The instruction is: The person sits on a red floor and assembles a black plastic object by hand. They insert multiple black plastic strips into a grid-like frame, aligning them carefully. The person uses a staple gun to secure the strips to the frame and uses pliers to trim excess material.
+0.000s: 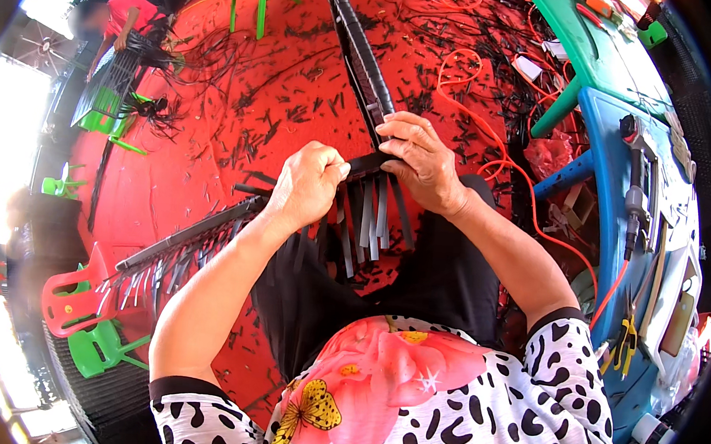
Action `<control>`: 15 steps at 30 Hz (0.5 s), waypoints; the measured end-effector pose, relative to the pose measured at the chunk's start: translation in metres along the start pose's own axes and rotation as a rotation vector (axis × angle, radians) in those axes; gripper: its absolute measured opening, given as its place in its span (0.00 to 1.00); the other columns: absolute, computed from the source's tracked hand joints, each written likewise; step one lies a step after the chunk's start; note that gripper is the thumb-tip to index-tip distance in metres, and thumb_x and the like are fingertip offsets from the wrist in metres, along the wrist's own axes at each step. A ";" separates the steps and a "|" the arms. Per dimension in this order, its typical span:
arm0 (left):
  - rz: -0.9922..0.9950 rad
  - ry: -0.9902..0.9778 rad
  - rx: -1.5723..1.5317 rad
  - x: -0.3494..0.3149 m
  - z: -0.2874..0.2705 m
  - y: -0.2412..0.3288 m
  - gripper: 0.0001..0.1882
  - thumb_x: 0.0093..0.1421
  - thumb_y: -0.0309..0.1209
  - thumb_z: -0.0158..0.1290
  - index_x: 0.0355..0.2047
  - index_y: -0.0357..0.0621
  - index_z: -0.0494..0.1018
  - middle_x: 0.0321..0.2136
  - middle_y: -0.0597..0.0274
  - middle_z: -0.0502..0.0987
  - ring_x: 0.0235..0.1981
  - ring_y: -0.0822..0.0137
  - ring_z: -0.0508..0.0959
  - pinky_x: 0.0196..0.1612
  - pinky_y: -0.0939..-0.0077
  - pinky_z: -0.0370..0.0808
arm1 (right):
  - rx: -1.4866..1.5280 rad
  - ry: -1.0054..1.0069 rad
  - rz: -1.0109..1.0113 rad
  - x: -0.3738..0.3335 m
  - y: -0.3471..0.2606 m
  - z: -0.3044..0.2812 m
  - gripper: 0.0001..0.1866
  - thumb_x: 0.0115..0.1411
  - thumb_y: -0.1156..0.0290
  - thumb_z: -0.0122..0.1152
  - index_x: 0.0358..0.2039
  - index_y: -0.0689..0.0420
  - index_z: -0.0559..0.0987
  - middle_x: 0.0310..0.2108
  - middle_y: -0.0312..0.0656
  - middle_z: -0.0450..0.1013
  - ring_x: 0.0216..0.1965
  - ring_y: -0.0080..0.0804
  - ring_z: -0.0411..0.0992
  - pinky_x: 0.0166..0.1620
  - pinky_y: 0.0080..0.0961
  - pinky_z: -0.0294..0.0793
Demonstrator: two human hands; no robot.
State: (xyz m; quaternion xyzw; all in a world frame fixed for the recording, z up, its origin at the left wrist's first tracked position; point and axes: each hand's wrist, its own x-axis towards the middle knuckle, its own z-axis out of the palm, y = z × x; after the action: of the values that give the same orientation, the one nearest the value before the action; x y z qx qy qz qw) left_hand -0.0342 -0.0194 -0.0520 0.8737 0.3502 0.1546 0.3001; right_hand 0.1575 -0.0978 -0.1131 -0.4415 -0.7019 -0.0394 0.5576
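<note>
- Right hand, just right of the frame's centre, pinches the dark woven band at the corner where it bends, thumb and fingers pressed against the band's edge.
- Left hand, just left of centre and slightly lower, is curled into a fist around the same band, next to the right hand; the two are close but apart.
- From the right hand the band runs up and away toward the top centre of the frame as a stiff black strip.
- From the left hand another stretch of the band runs down to the lower left, ending near a red plastic chair.
- Loose dark strips hang from the band below and between both hands, over the person's black-clad lap.
- More strip ends dangle along the lower-left stretch.
- Below the work lies the red floor, strewn with short black offcuts.
- An orange cable loops over the floor, right of the upright band.
- At the right edge of the frame stands a blue tabletop carrying a power tool and hand tools.
- A green tabletop sits above it, in the upper right.
- In the upper left another person in a red top sits by a dark woven panel.
</note>
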 end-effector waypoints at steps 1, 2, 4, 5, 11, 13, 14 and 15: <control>-0.018 -0.017 -0.009 0.000 0.000 0.000 0.08 0.56 0.28 0.51 0.25 0.34 0.73 0.23 0.61 0.73 0.25 0.73 0.71 0.30 0.74 0.67 | 0.001 0.001 0.001 -0.002 0.000 0.000 0.19 0.36 0.83 0.70 0.32 0.61 0.76 0.43 0.40 0.72 0.51 0.43 0.68 0.50 0.34 0.74; -0.035 -0.035 -0.018 0.001 -0.001 0.003 0.08 0.56 0.28 0.52 0.24 0.34 0.73 0.21 0.63 0.72 0.24 0.74 0.70 0.29 0.74 0.67 | 0.002 0.004 0.004 -0.002 0.000 0.000 0.19 0.36 0.82 0.70 0.32 0.61 0.76 0.43 0.40 0.72 0.51 0.43 0.68 0.50 0.33 0.74; -0.081 -0.083 -0.073 0.000 -0.003 0.004 0.09 0.56 0.29 0.52 0.24 0.34 0.73 0.16 0.66 0.70 0.19 0.77 0.68 0.24 0.76 0.65 | 0.014 0.007 0.008 -0.005 -0.001 0.000 0.17 0.38 0.81 0.70 0.32 0.61 0.76 0.41 0.39 0.73 0.51 0.41 0.68 0.50 0.33 0.74; -0.094 -0.097 -0.076 0.000 -0.003 0.004 0.09 0.56 0.29 0.53 0.24 0.34 0.73 0.15 0.67 0.69 0.19 0.78 0.68 0.24 0.77 0.65 | 0.032 0.002 0.015 -0.006 -0.001 0.000 0.17 0.39 0.80 0.70 0.32 0.60 0.77 0.41 0.39 0.73 0.51 0.42 0.68 0.50 0.33 0.73; -0.154 -0.255 -0.187 0.008 -0.007 0.016 0.14 0.59 0.33 0.54 0.23 0.34 0.74 0.16 0.72 0.69 0.20 0.81 0.65 0.25 0.80 0.64 | 0.073 -0.010 0.071 -0.010 0.001 -0.001 0.16 0.41 0.79 0.69 0.33 0.60 0.77 0.42 0.39 0.74 0.52 0.42 0.68 0.52 0.34 0.72; -0.158 -0.296 -0.308 0.018 -0.003 0.015 0.15 0.60 0.35 0.54 0.23 0.35 0.74 0.17 0.75 0.69 0.21 0.83 0.65 0.25 0.82 0.63 | 0.082 -0.006 0.062 -0.011 0.003 -0.002 0.15 0.42 0.79 0.68 0.33 0.60 0.77 0.42 0.39 0.74 0.52 0.43 0.68 0.53 0.35 0.71; -0.186 -0.385 -0.257 0.026 -0.009 0.015 0.16 0.62 0.37 0.52 0.23 0.36 0.75 0.18 0.77 0.68 0.22 0.84 0.64 0.25 0.82 0.62 | 0.073 -0.006 0.050 -0.010 0.005 -0.004 0.15 0.42 0.79 0.68 0.33 0.60 0.77 0.42 0.39 0.74 0.52 0.43 0.68 0.53 0.35 0.71; -0.241 -0.426 -0.350 0.029 -0.010 0.015 0.17 0.62 0.37 0.51 0.22 0.37 0.74 0.17 0.77 0.67 0.21 0.84 0.62 0.24 0.82 0.60 | 0.075 -0.005 0.043 -0.010 0.005 -0.002 0.15 0.42 0.79 0.68 0.33 0.60 0.77 0.42 0.39 0.74 0.52 0.43 0.67 0.53 0.36 0.71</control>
State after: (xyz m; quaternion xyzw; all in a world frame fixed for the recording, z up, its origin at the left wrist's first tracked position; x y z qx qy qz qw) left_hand -0.0108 -0.0032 -0.0329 0.7737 0.3485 -0.0106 0.5290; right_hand 0.1619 -0.1016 -0.1226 -0.4351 -0.6947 -0.0001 0.5728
